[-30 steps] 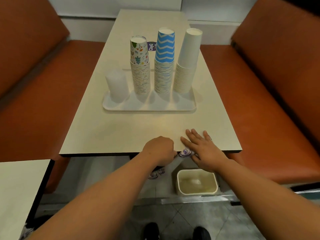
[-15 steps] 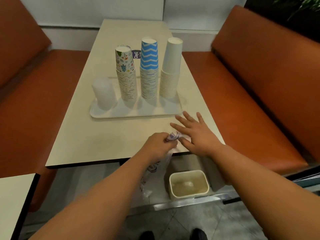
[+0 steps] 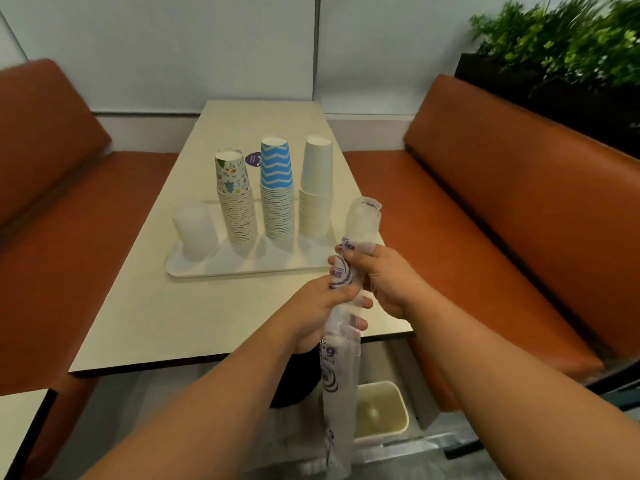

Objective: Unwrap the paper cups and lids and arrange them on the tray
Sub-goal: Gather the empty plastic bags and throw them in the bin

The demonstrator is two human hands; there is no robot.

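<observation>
At centre-right of the frame both hands grip a clear plastic sleeve with purple print (image 3: pixel 341 341), its long axis near upright. The right hand (image 3: pixel 384 282) curls round the upper part; the left hand (image 3: pixel 322 306) clenches just below. The white rectangular tray (image 3: pixel 207 271) lies beyond, centre-left.

My two arms are bare from the lower edge of the view up to the wrists; no sleeve covers them. My left hand (image 3: pixel 320 311) and my right hand (image 3: pixel 388 284) are bare too, without gloves. I see no ring on the fingers and no watch or band on either wrist. The nails that show are short and plain.
</observation>
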